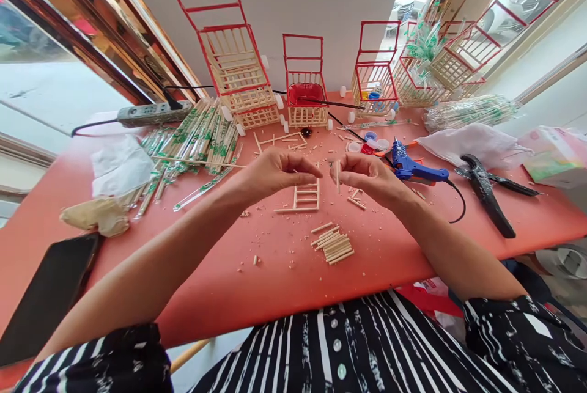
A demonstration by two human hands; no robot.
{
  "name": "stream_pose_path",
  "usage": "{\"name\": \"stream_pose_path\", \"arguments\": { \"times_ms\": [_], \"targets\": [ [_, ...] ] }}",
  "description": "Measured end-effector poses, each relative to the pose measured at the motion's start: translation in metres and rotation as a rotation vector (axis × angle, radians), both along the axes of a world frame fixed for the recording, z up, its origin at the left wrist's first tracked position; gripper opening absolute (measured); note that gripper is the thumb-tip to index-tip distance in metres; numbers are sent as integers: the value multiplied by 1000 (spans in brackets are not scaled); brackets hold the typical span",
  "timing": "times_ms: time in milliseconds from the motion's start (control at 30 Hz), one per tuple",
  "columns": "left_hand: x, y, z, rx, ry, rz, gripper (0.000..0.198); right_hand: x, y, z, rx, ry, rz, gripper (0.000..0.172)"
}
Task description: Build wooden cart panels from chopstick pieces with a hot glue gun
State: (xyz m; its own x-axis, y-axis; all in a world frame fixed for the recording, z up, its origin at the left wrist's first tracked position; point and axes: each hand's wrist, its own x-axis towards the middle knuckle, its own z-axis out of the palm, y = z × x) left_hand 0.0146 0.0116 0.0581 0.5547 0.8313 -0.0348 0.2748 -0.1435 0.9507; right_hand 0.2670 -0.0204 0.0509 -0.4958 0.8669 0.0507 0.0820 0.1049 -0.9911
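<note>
My left hand point(287, 168) is closed, thumb and fingers curled, above a small ladder-like wooden frame point(306, 208). A long thin wooden stick point(197, 162) runs into this hand from the left; its end inside the fingers is hidden. Just to the right, my right hand point(364, 174) pinches a short wooden stick point(338, 176) upright between thumb and fingers. The two hands are slightly apart. Nearer me lies a pile of short cut sticks point(337, 247). A few joined or loose short pieces point(356, 199) rest below my right hand.
Small stick-built carts with red edges point(306, 78) stand along the back. Wrapped chopsticks point(202, 133), a power strip point(153, 113) and a phone point(50, 295) are on the left. A blue glue gun point(415, 168) and black-handled cutters point(488, 194) lie on the right of the red table point(192, 283).
</note>
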Motion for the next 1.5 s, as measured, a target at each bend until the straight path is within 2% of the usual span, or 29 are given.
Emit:
{"name": "stream_pose_path", "arguments": {
  "times_ms": [100,167,333,433,567,767,967,1267,1367,1500],
  "targets": [
    [-18,4,-8,205,215,180,18,-1,1,6,25,37,-51,31],
    [-24,2,-16,303,367,232,17,-2,1,8,33,39,-59,28],
    [-13,-3,-29,438,647,188,26,-3,1,4,45,16,-74,32],
    [-1,3,-29,433,802,221,29,-4,2,-3,43,-1,-78,38],
    [13,11,-25,413,944,213,21,-6,4,-9,65,-21,-63,39],
    [22,14,-24,470,961,213,10,-3,4,-9,77,-44,-73,32],
    [20,13,-19,429,950,192,7,-1,9,-16,76,-42,-86,32],
    [19,0,-5,464,786,76,15,5,14,-15,47,-63,-86,38],
    [21,-2,-3,500,709,41,14,6,15,-13,30,-93,-45,36],
    [23,3,-4,545,640,36,10,4,16,-16,86,-161,-34,30]
  ]
}}
